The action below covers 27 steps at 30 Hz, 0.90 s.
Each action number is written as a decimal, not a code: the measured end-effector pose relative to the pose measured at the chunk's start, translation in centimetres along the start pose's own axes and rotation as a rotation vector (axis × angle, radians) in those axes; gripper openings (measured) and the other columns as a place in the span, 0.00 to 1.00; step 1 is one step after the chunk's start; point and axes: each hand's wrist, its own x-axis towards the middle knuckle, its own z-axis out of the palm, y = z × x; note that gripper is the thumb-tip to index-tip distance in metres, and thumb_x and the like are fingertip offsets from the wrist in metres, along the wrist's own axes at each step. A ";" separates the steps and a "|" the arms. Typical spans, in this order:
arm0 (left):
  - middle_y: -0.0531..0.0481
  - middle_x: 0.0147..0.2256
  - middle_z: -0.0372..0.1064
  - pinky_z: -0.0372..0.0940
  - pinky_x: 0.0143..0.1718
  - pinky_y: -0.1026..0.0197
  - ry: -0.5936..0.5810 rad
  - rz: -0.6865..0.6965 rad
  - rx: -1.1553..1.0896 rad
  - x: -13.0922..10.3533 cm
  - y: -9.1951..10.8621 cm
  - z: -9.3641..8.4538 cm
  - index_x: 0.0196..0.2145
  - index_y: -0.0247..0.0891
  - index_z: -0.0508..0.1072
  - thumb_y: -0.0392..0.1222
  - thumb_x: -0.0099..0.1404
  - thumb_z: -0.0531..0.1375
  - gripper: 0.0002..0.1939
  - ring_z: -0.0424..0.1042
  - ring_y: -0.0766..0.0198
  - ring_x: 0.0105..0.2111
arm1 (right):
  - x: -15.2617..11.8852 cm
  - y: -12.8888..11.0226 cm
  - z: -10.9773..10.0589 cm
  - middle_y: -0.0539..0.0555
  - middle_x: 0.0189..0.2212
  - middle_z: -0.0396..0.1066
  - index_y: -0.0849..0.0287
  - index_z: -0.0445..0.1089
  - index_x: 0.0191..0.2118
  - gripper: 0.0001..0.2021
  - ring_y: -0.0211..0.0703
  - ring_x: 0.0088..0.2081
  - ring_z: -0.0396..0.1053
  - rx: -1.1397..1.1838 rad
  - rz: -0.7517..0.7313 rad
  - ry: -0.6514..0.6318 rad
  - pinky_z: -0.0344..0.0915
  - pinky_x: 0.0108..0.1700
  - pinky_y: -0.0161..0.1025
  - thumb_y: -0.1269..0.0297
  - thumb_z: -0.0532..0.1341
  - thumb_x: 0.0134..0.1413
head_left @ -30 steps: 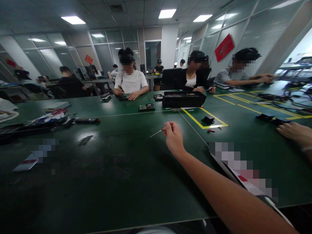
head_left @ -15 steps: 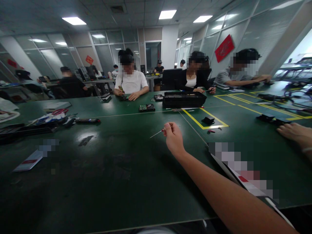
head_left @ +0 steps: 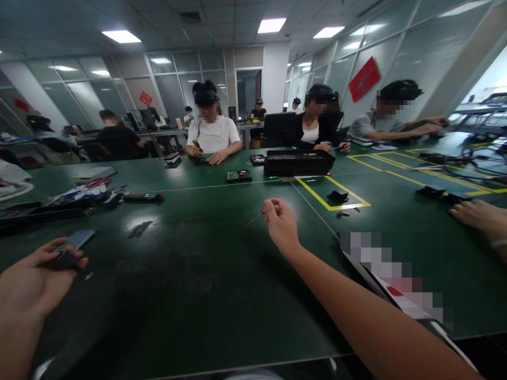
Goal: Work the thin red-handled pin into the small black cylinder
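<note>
My right hand (head_left: 282, 224) is closed on a thin screwdriver (head_left: 257, 216) with a red handle, above the middle of the green table (head_left: 166, 316). The screwdriver's tip points down to the left. At the left edge, my left hand (head_left: 43, 277) holds a small dark object (head_left: 65, 260) between curled fingers; what it is cannot be made out. Just behind that hand lies a flat grey-blue item (head_left: 82, 239), partly covered by it. A green circuit board drive (head_left: 238, 176) rests farther back on the table.
A long black box (head_left: 299, 162) stands at the back centre. Black parts (head_left: 338, 197) lie inside yellow tape. Tools and cables (head_left: 85, 192) are heaped at the left. Another person's hand (head_left: 479, 215) rests at the right; several people sit beyond.
My left hand has come into view from the left with the small dark object in it. My right hand has stayed nearly in place, its screwdriver turned slightly.
</note>
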 end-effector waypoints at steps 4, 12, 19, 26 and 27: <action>0.50 0.27 0.65 0.69 0.25 0.66 -0.159 -0.049 -0.189 -0.9 -1.1 4.4 0.31 0.37 0.71 0.24 0.51 0.52 0.14 0.66 0.66 0.27 | -0.1 -0.1 -0.1 0.48 0.24 0.68 0.54 0.71 0.43 0.17 0.42 0.26 0.67 -0.046 -0.004 -0.003 0.61 0.28 0.39 0.46 0.57 0.63; 0.48 0.29 0.64 0.67 0.29 0.66 -0.640 -0.114 -0.239 -6.1 -2.4 14.7 0.36 0.34 0.71 0.28 0.50 0.55 0.15 0.67 0.64 0.29 | -0.2 -0.3 -0.3 0.54 0.36 0.74 0.56 0.71 0.50 0.16 0.44 0.35 0.71 -0.095 -0.056 0.024 0.67 0.38 0.43 0.55 0.59 0.61; 0.49 0.40 0.66 0.66 0.42 0.63 -0.925 0.112 -0.125 -10.2 -6.4 21.3 0.46 0.38 0.68 0.27 0.49 0.59 0.24 0.70 0.64 0.39 | -0.3 -0.8 -0.3 0.55 0.37 0.76 0.57 0.72 0.53 0.17 0.46 0.37 0.72 -0.108 -0.082 0.021 0.67 0.41 0.44 0.56 0.57 0.63; 0.45 0.49 0.71 0.62 0.59 0.51 -1.024 0.425 0.169 -10.5 -10.7 22.7 0.52 0.40 0.69 0.30 0.60 0.61 0.22 0.71 0.59 0.51 | -0.9 -1.9 -0.3 0.51 0.26 0.72 0.57 0.74 0.34 0.16 0.42 0.27 0.67 -0.192 -0.154 0.042 0.61 0.32 0.40 0.48 0.60 0.61; 0.45 0.50 0.71 0.62 0.60 0.51 -1.032 0.464 0.207 -10.4 -10.9 22.5 0.52 0.41 0.71 0.30 0.60 0.61 0.22 0.71 0.58 0.51 | -1.0 -1.9 -0.3 0.50 0.25 0.71 0.57 0.73 0.33 0.16 0.42 0.27 0.67 -0.187 -0.157 0.039 0.61 0.32 0.39 0.48 0.60 0.61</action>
